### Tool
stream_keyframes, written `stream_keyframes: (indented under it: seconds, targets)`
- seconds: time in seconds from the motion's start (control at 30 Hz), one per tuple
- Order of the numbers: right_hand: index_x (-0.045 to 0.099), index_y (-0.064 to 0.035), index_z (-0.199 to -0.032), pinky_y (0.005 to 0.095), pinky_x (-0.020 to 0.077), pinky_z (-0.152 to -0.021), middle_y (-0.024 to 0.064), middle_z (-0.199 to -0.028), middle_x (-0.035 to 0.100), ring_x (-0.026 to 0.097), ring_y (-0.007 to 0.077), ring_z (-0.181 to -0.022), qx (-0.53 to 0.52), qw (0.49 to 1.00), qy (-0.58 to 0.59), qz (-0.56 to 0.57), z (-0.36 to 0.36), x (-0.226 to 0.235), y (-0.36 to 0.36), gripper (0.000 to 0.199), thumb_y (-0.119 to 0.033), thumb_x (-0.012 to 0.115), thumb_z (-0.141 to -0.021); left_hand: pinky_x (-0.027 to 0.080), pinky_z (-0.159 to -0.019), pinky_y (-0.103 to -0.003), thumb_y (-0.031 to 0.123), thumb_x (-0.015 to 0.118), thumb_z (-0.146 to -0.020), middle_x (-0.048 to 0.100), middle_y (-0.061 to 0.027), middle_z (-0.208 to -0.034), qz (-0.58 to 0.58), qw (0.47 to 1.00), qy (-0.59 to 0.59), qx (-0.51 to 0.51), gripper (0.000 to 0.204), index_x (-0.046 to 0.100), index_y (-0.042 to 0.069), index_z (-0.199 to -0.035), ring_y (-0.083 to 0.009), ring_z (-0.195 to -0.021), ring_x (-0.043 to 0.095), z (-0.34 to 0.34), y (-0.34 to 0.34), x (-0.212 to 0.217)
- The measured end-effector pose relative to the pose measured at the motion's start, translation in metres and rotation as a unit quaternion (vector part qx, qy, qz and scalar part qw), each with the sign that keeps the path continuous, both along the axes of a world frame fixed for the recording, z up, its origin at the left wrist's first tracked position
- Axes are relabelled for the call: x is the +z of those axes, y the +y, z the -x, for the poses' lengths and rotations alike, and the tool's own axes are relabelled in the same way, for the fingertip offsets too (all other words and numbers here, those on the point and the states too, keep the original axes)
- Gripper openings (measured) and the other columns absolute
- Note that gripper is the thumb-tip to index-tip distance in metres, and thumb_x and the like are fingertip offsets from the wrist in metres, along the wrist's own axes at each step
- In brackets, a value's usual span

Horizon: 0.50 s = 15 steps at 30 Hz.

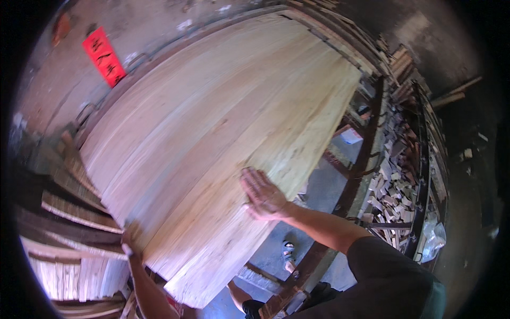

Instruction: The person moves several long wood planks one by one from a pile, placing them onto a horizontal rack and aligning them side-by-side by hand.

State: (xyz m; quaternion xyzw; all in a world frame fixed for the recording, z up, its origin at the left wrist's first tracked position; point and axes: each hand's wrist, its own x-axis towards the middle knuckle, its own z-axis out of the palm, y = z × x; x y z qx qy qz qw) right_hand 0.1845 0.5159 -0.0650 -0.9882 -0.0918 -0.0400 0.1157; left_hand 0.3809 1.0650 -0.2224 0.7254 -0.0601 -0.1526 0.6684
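Several long pale wooden planks lie side by side as a wide wooden panel [202, 133] that fills the middle of the view. My right hand [263, 195] rests flat on the panel near its right side, fingers stretched out and holding nothing. At the panel's near left edge, my left hand [131, 240] grips the board end. Its fingers come over the top, somewhat blurred, and the underside of that grip is hidden. The plank on the right [212, 266] reaches farther toward me than the ones beside it.
Stacked boards [79, 212] stand close on the left. A dark metal frame [366, 154] runs along the right, with a heap of wood offcuts [393, 196] beyond it. A clear plastic bag [433, 239] hangs by the heap. A red paper strip [104, 56] is at the far left.
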Motion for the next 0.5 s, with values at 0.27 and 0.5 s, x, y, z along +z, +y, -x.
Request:
stream_keyframes:
  seconds: [0.27, 0.5]
  targets:
    - [0.032, 0.0169, -0.142, 0.0648, 0.0229, -0.114, 0.0451, -0.146, 0.030, 0.030, 0.0584, -0.137, -0.237, 0.964, -0.060, 0.108, -0.041, -0.030, 0.102, 0.084, -0.051, 0.049, -0.096, 0.045, -0.098, -0.042, 0.047, 0.052, -0.100, 0.064, -0.0116, -0.120, 0.163, 0.945, 0.242, 0.150, 0.055, 0.055, 0.003, -0.132, -0.0260, -0.111, 0.059, -0.048, -0.022, 0.071]
    - [0.035, 0.0126, -0.145, 0.0662, 0.0174, -0.116, 0.0419, -0.149, 0.029, 0.025, 0.0576, -0.141, -0.264, 0.956, -0.104, 0.075, -0.048, -0.049, 0.099, 0.081, -0.044, 0.055, -0.091, 0.045, -0.093, -0.055, 0.053, 0.054, -0.096, 0.057, -0.0111, -0.133, -0.060, 0.949, 0.257, 0.176, 0.057, 0.054, 0.019, -0.141, -0.0298, -0.118, 0.052, -0.178, -0.025, 0.077]
